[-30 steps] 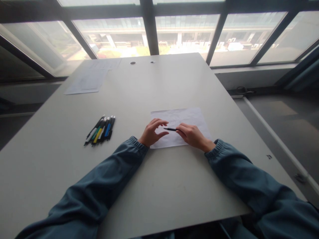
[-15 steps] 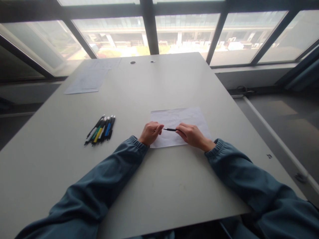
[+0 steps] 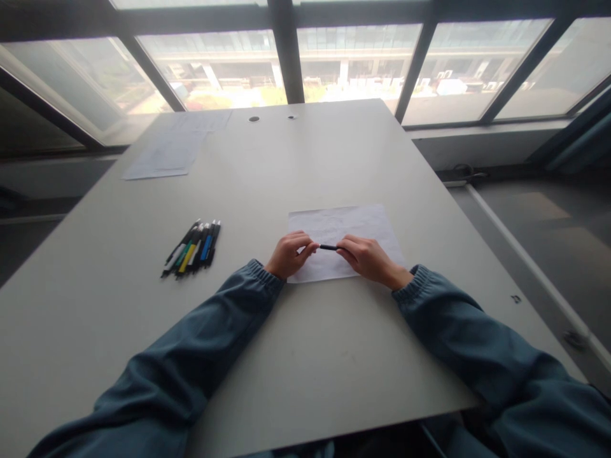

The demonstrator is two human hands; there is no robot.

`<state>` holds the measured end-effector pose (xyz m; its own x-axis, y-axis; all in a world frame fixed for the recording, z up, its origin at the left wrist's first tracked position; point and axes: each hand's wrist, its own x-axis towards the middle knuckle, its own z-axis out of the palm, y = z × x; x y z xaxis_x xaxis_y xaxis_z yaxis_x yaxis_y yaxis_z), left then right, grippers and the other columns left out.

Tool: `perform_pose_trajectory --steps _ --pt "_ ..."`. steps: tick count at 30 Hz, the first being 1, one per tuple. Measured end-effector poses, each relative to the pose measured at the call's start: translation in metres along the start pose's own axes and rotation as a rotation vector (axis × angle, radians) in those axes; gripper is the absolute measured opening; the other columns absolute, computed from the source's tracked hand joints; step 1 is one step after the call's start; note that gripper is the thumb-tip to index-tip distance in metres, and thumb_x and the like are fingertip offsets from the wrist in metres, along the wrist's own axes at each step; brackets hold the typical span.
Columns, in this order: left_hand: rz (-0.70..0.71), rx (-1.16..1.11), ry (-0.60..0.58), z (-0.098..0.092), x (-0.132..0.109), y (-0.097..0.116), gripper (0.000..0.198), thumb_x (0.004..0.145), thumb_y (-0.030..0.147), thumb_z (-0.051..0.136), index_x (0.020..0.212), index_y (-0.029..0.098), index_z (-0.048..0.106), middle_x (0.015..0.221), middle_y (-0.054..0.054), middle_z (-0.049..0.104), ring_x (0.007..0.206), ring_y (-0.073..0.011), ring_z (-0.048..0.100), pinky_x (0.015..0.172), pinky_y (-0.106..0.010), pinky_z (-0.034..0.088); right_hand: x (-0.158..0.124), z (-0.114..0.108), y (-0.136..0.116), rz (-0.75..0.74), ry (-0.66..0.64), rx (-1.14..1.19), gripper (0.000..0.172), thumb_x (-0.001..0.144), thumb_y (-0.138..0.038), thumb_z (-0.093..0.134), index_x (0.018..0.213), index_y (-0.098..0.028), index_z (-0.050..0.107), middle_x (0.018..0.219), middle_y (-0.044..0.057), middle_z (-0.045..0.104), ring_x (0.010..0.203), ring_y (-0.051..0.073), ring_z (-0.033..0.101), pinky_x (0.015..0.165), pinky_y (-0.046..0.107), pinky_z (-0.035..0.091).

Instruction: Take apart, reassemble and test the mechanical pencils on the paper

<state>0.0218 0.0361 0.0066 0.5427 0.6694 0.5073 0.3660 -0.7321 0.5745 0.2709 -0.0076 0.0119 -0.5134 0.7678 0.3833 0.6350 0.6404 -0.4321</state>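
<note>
A white sheet of paper [image 3: 356, 226] lies on the grey table [image 3: 305, 356] in front of me. Over its near edge I hold a thin black pen [image 3: 328, 247] level between both hands. My right hand [image 3: 367, 259] is closed round the pen's right part. My left hand [image 3: 289, 253] is closed too, its fingertips pinching the pen's left end. Only a short middle stretch of the pen shows between the hands.
A bundle of several pens [image 3: 193, 248] with green, yellow, white and blue barrels lies to the left. Loose paper sheets [image 3: 167, 152] rest at the far left corner. Two small holes [image 3: 254, 119] sit near the table's far edge, under the windows.
My left hand's fingers were spread a second ago; they have curled in and closed on the pen's left end. The right hand and the pen have stayed in place.
</note>
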Motion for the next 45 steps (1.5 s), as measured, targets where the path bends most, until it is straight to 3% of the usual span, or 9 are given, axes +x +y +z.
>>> perform_pose_trajectory --steps 7,13,16,20,23,26,29,35,45 --pt "0.044 -0.031 0.065 0.0019 0.0009 -0.0010 0.017 0.094 0.034 0.065 0.089 0.018 0.071 0.079 -0.006 0.071 0.077 -0.0177 0.063 0.072 -0.032 0.052 -0.0003 -0.0004 0.0006 -0.003 0.014 0.022 0.021 0.104 -0.029 0.046 0.102 -0.019 0.064 0.096 0.007 0.069 0.080 0.017 0.062 0.070 0.027 0.041" --pt "0.056 -0.089 0.080 0.0021 0.0010 0.0006 0.011 0.092 0.028 0.068 0.098 0.020 0.073 0.087 -0.007 0.073 0.079 -0.0162 0.063 0.067 -0.029 0.052 -0.0004 0.0009 0.0024 -0.004 0.013 0.014 0.021 0.105 -0.029 0.046 0.103 -0.019 0.064 0.094 0.007 0.068 0.079 0.017 0.061 0.069 0.027 0.040" --pt "0.051 -0.113 0.077 0.0023 0.0013 0.0013 0.013 0.093 0.030 0.068 0.101 0.020 0.072 0.092 -0.007 0.073 0.082 -0.0160 0.065 0.067 -0.028 0.052 -0.0007 0.0018 0.0033 -0.001 0.012 0.004 0.021 0.105 -0.028 0.046 0.103 -0.019 0.064 0.094 0.007 0.068 0.078 0.017 0.061 0.069 0.027 0.040" --pt "0.009 -0.108 0.070 0.0022 0.0011 0.0005 0.034 0.087 0.040 0.074 0.113 0.019 0.067 0.097 -0.008 0.072 0.084 -0.0166 0.065 0.068 -0.028 0.050 -0.0009 0.0016 0.0027 0.000 0.017 -0.005 0.021 0.104 -0.029 0.046 0.102 -0.019 0.065 0.095 0.007 0.068 0.079 0.017 0.061 0.069 0.027 0.040" --pt "-0.056 -0.076 0.067 0.0012 0.0005 -0.0007 0.027 0.094 0.045 0.063 0.099 0.018 0.066 0.087 -0.005 0.069 0.079 -0.0156 0.062 0.067 -0.027 0.047 -0.0008 0.0004 0.0011 0.008 0.016 -0.003 0.021 0.104 -0.028 0.046 0.101 -0.019 0.065 0.094 0.007 0.068 0.079 0.017 0.061 0.069 0.027 0.040" --pt "-0.084 -0.038 0.008 -0.0001 0.0001 -0.0011 0.040 0.102 0.045 0.048 0.077 0.018 0.063 0.072 -0.003 0.062 0.070 -0.0147 0.057 0.065 -0.027 0.044 -0.0007 -0.0003 -0.0001 0.005 0.012 0.000 0.021 0.104 -0.029 0.047 0.101 -0.019 0.065 0.095 0.007 0.068 0.080 0.017 0.062 0.070 0.027 0.040" --pt "-0.077 -0.045 -0.048 -0.0008 0.0003 -0.0004 0.046 0.103 0.044 0.046 0.067 0.018 0.059 0.063 -0.001 0.058 0.065 -0.0141 0.054 0.066 -0.028 0.043 -0.0007 -0.0003 -0.0002 0.003 0.009 -0.003 0.021 0.104 -0.030 0.047 0.101 -0.019 0.065 0.095 0.007 0.068 0.080 0.017 0.062 0.070 0.027 0.041" --pt "-0.072 -0.030 -0.017 -0.0006 0.0012 0.0019 0.040 0.100 0.042 0.054 0.068 0.018 0.061 0.065 -0.001 0.061 0.065 -0.0139 0.055 0.064 -0.027 0.044 -0.0009 0.0007 0.0012 -0.005 0.004 -0.003 0.020 0.104 -0.030 0.048 0.102 -0.019 0.065 0.096 0.007 0.068 0.081 0.017 0.062 0.070 0.027 0.041" --pt "0.002 -0.028 0.066 0.0013 0.0017 0.0023 0.021 0.093 0.039 0.066 0.086 0.019 0.069 0.077 -0.004 0.069 0.073 -0.0164 0.061 0.069 -0.030 0.051 -0.0009 0.0011 0.0017 0.014 0.006 -0.012 0.024 0.105 -0.032 0.046 0.102 -0.019 0.066 0.091 0.007 0.070 0.077 0.018 0.062 0.069 0.028 0.039"
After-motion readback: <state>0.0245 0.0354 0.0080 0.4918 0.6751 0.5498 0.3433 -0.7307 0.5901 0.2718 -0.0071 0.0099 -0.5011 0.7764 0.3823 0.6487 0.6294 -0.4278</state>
